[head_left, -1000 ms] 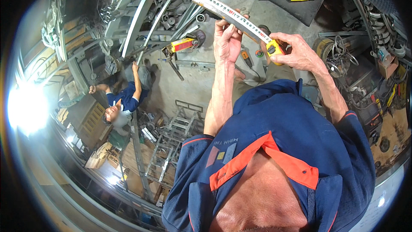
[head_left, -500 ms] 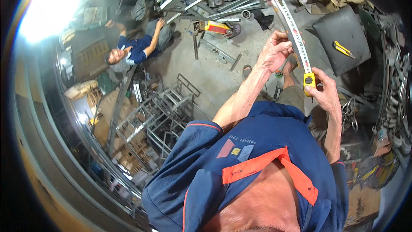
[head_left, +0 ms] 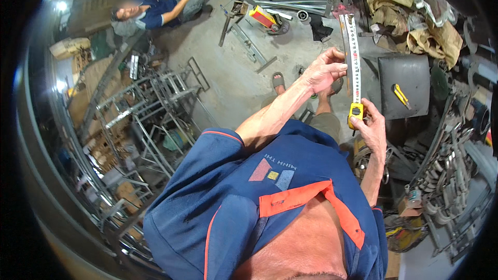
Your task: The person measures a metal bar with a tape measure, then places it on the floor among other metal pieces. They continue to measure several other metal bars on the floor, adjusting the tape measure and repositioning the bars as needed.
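My right hand (head_left: pixel 371 124) is wrapped round the yellow case of a tape measure (head_left: pixel 356 110), thumb on its front. The white blade (head_left: pixel 355 54) runs out straight, away from me. Along its left side lies a narrow, rusty-grey metal strip (head_left: pixel 344 33). My left hand (head_left: pixel 320 74) pinches this strip about halfway along, thumb and fingers close against the blade's edge. Just how the fingertips sit behind the strip is hidden.
A dark, square-topped stool (head_left: pixel 404 80) with a yellow utility knife (head_left: pixel 401 96) stands at right. Welded metal frames (head_left: pixel 150 116) fill the left. Another person (head_left: pixel 155 13) sits at far left. A red-and-yellow box (head_left: pixel 263 18) and steel pieces (head_left: pixel 251 44) lie on the floor ahead.
The view has shifted, so both hands appear slightly left and lower. The tape and metal strip stand more upright in the picture, with both hands still holding as before.
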The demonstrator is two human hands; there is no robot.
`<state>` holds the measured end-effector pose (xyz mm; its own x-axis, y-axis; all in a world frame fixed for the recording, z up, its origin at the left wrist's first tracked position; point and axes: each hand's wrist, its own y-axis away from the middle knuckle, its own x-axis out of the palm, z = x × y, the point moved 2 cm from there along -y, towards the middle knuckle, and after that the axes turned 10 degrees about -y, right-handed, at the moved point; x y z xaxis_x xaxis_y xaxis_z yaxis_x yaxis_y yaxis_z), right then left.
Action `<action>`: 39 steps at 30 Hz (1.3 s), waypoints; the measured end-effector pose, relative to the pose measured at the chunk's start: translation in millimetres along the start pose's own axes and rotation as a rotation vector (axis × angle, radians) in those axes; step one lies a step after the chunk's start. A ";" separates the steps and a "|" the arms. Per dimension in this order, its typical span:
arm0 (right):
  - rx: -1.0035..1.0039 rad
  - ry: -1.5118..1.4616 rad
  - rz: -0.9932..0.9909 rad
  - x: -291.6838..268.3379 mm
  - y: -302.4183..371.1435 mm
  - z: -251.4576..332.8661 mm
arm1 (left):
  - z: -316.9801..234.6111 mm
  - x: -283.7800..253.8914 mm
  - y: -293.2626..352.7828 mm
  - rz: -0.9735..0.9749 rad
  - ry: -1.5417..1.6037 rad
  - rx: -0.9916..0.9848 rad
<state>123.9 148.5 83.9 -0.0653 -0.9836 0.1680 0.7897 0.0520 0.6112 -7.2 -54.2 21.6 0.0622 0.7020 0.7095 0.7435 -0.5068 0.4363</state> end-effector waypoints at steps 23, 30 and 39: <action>0.176 0.559 0.351 252.5 -42.7 -3.5 | -70.4 -205.4 203.6 -0.184 0.377 0.303; 0.153 0.864 0.562 339.9 -60.5 -9.3 | -68.5 -259.5 277.7 -0.385 0.404 0.449; 0.103 0.878 0.707 403.1 -56.6 -32.3 | -65.2 -295.1 335.9 -0.451 0.493 0.577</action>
<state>72.5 -256.5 92.1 0.8590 -0.5064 -0.0752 0.4226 0.6185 0.6624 180.8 -464.2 -5.1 -0.5138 0.4106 0.7532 0.8563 0.1914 0.4798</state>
